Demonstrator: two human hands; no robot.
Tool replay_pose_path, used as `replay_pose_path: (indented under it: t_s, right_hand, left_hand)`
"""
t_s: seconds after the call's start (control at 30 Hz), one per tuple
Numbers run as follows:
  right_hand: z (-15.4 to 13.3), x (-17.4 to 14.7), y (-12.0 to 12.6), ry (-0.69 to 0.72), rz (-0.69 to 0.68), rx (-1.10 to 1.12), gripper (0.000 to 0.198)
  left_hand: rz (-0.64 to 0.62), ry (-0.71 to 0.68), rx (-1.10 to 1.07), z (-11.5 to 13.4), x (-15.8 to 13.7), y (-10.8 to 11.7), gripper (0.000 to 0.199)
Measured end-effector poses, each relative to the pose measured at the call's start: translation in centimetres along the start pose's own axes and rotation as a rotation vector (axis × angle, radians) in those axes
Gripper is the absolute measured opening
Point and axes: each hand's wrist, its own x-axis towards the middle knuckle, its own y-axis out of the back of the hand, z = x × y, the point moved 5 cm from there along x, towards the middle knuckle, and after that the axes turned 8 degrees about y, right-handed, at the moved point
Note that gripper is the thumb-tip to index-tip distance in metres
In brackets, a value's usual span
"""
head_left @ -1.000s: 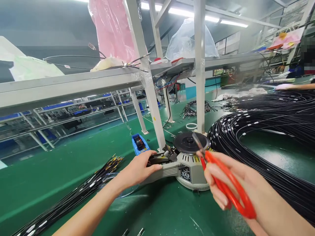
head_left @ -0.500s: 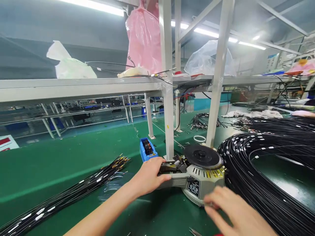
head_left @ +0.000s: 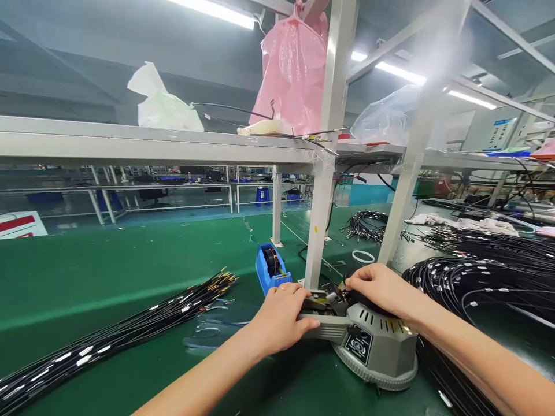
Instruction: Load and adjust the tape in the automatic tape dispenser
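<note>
I am gripping the front arm of the grey tape dispenser (head_left: 373,346) with my left hand (head_left: 281,318), fingers curled around it. My right hand (head_left: 379,287) is resting on its top, fingertips pinched at the feed mechanism. It is sitting on the green bench (head_left: 130,271), beside black cable coils (head_left: 485,277).

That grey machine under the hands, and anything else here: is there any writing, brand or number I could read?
Nothing here reads clearly.
Black label with a round emblem on the grey tape dispenser: print too small to read.
Red and white sign at the far left: cut off and blurred.
Blue and white notice on the far wall: too blurred.
Left hand and right hand rest on the dispenser's front and top.
</note>
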Motion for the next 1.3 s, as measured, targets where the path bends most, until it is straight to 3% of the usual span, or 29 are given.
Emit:
replay_pose_path:
  t_s: [0.2, 0.5, 0.83, 1.3]
  right_hand:
    - [-0.49, 0.37, -0.21, -0.078, 0.002, -0.005, 0.024]
    - [-0.27, 0.62, -0.58, -0.086, 0.017, 0.097, 0.019]
    - [-0.53, 0.74, -0.39, -0.139, 0.044, 0.026, 0.021]
    - [-1.01, 0.74, -0.09, -0.097, 0.049, 0.039, 0.022]
  left_hand:
    - [0.011, -0.009, -0.004, 0.10, -0.17, -0.04, 0.047]
    - [0.019, -0.018, 0.005, 0.02, -0.04, -0.03, 0.045]
    - [0.019, -0.019, -0.001, 0.08, -0.06, 0.24, 0.045]
    - [0.001, -0.018, 0.013, 0.23, -0.30, 0.31, 0.045]
